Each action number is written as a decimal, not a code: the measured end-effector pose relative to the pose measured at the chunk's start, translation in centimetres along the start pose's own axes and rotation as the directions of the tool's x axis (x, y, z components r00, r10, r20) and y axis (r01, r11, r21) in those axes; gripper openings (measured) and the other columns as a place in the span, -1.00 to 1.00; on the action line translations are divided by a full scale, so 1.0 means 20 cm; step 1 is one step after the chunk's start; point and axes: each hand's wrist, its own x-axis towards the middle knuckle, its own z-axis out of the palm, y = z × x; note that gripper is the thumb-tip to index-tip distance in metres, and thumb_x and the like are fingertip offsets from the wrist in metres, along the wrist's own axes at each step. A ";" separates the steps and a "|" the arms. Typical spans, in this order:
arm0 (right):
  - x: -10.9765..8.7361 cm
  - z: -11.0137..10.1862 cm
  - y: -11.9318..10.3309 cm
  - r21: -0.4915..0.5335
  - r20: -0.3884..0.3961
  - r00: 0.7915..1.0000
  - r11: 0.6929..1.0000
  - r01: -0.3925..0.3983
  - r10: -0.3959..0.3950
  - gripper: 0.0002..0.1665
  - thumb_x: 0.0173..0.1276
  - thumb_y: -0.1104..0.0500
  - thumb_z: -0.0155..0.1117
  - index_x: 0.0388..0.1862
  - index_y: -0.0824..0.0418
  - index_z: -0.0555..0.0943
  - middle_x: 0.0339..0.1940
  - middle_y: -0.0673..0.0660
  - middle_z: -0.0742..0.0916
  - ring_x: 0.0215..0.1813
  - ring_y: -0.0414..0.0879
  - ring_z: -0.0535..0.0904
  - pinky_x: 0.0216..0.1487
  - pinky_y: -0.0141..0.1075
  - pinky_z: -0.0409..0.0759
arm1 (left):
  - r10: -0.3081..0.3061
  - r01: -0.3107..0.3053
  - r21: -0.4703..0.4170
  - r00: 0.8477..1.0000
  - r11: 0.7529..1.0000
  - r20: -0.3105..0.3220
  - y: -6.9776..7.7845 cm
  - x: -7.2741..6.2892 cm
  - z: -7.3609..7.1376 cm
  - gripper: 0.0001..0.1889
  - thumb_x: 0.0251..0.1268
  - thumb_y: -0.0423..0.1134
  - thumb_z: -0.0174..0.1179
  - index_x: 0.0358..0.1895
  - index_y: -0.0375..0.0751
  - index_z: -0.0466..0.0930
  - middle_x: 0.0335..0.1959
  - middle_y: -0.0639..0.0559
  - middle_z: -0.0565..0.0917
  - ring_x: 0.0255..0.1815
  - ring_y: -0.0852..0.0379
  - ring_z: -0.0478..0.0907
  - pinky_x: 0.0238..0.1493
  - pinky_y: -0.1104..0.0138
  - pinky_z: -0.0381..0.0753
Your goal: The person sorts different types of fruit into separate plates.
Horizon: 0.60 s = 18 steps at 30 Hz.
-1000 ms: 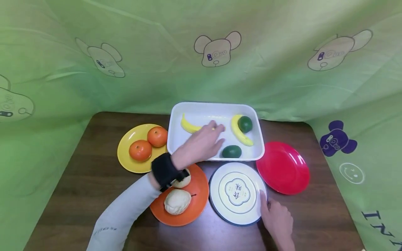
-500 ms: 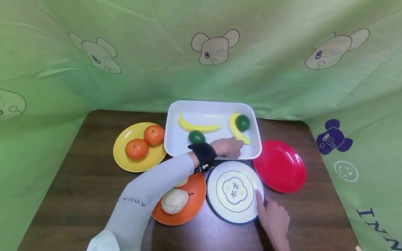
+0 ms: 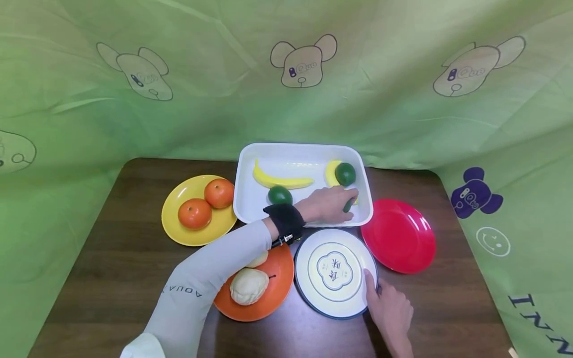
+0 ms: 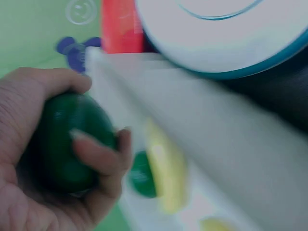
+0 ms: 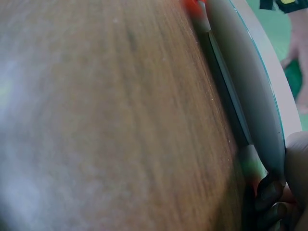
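My left hand [image 3: 327,205] reaches over the right front of the white tray [image 3: 309,151] and grips a dark green avocado [image 4: 67,120], its fingers and thumb curled round it. Only a small part of that avocado shows in the head view. In the tray lie a banana [image 3: 286,183], a second avocado [image 3: 280,195] in front of it, and a third avocado [image 3: 345,174] against another banana [image 3: 331,173]. My right hand [image 3: 390,311] holds the white plate [image 3: 311,286] by its right rim, thumb on top and fingers curled under the edge.
A yellow plate [image 3: 172,219] with two orange fruits [image 3: 194,214] stands left of the tray. An orange plate [image 3: 282,283] bears pale fruit [image 3: 249,286], partly under my left arm. The red plate [image 3: 398,236] is at right. Green cloth [image 3: 215,114] hangs behind the table.
My left hand has moved right from the tray's middle to its right front and taken hold of the avocado there, uncovering another avocado. The right hand stays at the white plate's rim.
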 end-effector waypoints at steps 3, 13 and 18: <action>0.00 0.01 0.00 -0.004 -0.005 1.000 1.000 -0.004 0.003 -0.22 0.50 -0.45 -0.10 -0.49 0.20 0.51 -0.71 0.08 0.48 -0.61 -0.05 0.41 -0.45 -0.23 0.37 | 0.101 -0.092 0.105 0.992 0.990 -0.081 0.10 -0.06 -0.07 -0.60 0.47 0.01 0.18 0.28 0.05 0.50 -0.13 0.05 0.57 -0.32 0.24 0.50 -0.40 0.42 0.53; -0.01 0.01 0.00 -0.021 -0.053 0.998 0.999 0.041 -0.042 -0.47 0.56 -0.10 0.04 -0.58 0.18 0.42 -0.74 0.06 0.43 -0.66 -0.03 0.33 -0.53 -0.24 0.27 | 0.441 -0.458 0.171 0.888 0.872 0.130 0.34 -0.25 0.10 -0.47 0.40 0.13 0.24 0.37 0.10 0.49 0.05 0.11 0.57 -0.17 0.39 0.50 -0.25 0.63 0.43; 0.00 -0.01 0.00 -0.026 -0.010 0.999 0.999 0.046 -0.047 -0.59 0.50 0.00 0.11 -0.43 0.27 0.56 -0.73 0.05 0.45 -0.66 -0.06 0.35 -0.54 -0.25 0.30 | 0.418 -0.472 0.230 0.874 0.851 0.246 0.34 -0.28 0.26 -0.44 0.43 0.14 0.19 0.45 0.21 0.43 0.16 0.12 0.54 -0.07 0.32 0.55 -0.22 0.56 0.52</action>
